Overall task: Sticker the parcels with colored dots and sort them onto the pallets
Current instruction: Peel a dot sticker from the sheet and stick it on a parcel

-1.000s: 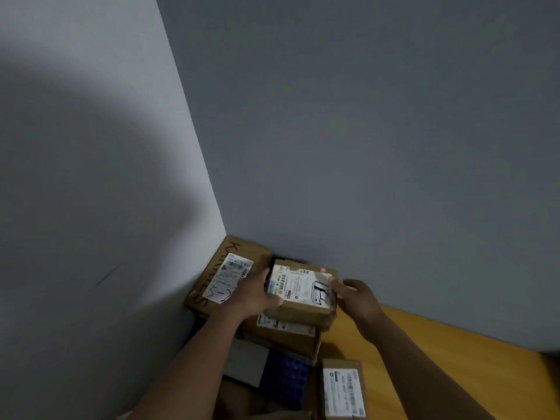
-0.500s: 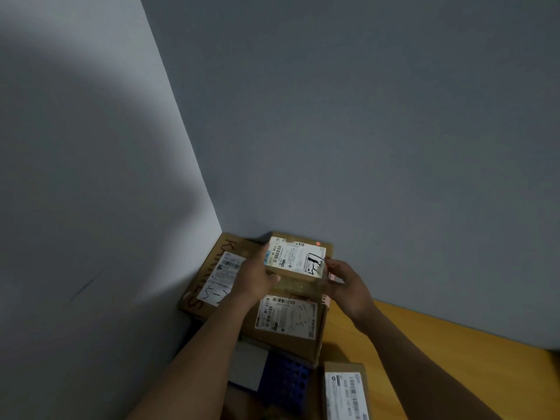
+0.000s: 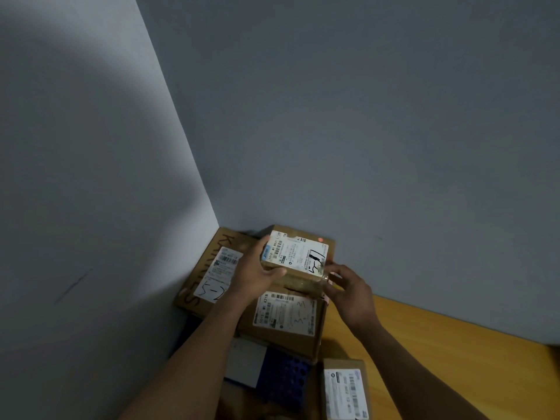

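A small cardboard parcel point(image 3: 298, 256) with a white shipping label and a red dot sticker point(image 3: 320, 239) near its far right corner sits atop the stack in the wall corner. My left hand point(image 3: 257, 272) grips its left side. My right hand point(image 3: 348, 287) holds its near right corner. Under it lies a larger parcel point(image 3: 288, 321) with a label marked in pen. A flat box lettered along its edge point(image 3: 209, 268) leans to the left against the wall. A blue pallet point(image 3: 286, 381) shows beneath the stack.
Two grey walls meet just behind the stack. A wooden floor point(image 3: 439, 359) stretches to the right. Another labelled small parcel point(image 3: 347, 391) lies at the bottom, right of the blue pallet. A grey flat item point(image 3: 245, 366) rests on the pallet's left part.
Both hands have carried the small parcel farther back toward the wall corner, uncovering the label of the larger parcel beneath. Both hands remain on it.
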